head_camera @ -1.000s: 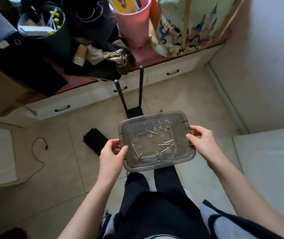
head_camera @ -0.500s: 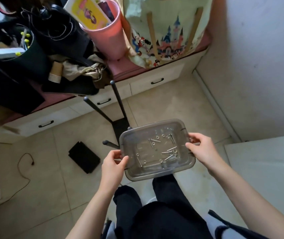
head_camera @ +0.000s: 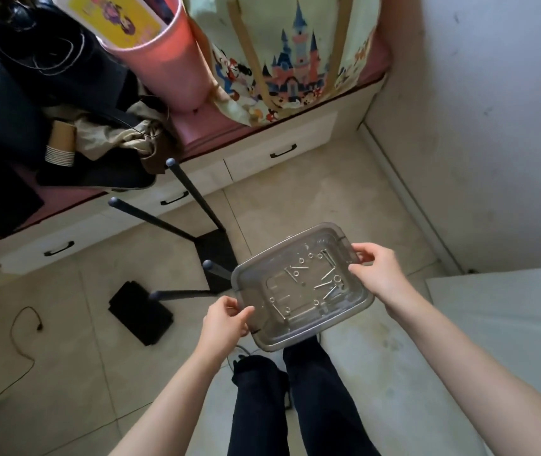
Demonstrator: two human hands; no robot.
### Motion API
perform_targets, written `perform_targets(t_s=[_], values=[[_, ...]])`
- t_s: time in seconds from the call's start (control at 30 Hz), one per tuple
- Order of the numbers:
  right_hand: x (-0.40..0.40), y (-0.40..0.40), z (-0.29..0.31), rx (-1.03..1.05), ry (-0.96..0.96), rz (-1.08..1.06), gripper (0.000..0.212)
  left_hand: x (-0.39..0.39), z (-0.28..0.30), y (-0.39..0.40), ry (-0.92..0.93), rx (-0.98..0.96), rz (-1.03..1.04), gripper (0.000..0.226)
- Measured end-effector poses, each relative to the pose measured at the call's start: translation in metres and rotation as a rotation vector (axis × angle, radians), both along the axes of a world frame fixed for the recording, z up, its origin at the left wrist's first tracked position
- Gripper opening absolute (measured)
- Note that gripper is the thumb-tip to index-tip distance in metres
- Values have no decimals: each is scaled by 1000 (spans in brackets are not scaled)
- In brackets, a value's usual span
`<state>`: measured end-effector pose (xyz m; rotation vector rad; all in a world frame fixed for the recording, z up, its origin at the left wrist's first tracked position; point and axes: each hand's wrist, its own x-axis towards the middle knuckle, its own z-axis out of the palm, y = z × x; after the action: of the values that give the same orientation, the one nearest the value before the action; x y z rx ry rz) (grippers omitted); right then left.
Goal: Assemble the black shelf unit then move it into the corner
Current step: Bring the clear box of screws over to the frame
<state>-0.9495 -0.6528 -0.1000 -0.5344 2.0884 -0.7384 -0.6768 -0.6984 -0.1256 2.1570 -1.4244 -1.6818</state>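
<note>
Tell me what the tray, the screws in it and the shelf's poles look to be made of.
Tray: clear, slightly smoky plastic, glossy; the floor and legs show through it.
Screws: probably bare metal; they glint silvery and bright.
Poles: black, matte, thin and straight, so likely painted metal tube, with what look like rounded plastic end caps; the material underneath cannot be confirmed.

1. Both hands held a clear rectangular plastic tray [head_camera: 302,287] over the tiled floor [head_camera: 311,192], left hand [head_camera: 226,327] gripping its near-left corner, right hand [head_camera: 377,274] pinching the far-right edge.
2. Loose silver screws and washers [head_camera: 323,278] lay scattered inside it.
3. A black shelf panel with four round black legs sticking up [head_camera: 196,218] stood just behind the tray.
4. A flat black board [head_camera: 140,312] lay on the floor left of it.
</note>
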Motion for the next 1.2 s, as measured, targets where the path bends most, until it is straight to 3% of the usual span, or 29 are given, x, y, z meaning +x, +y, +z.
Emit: perform_targets(t_s=[0.2,0.57,0.83,0.97,1.2], values=[[-6,-13,-88,46,74,-50,37,-15,-79,-18,130,237,95,25],[-4,-63,-327,123,258,-37,39,-26,-312,-57,147,312,29,39],[-1,-104,-499,90,422,213,45,-17,-468,-85,216,363,-3,33],[-5,-121,-558,65,551,297,50,-23,-525,-97,318,410,43,31],[-14,-131,-619,-11,604,349,48,-32,-581,-80,424,408,85,29]])
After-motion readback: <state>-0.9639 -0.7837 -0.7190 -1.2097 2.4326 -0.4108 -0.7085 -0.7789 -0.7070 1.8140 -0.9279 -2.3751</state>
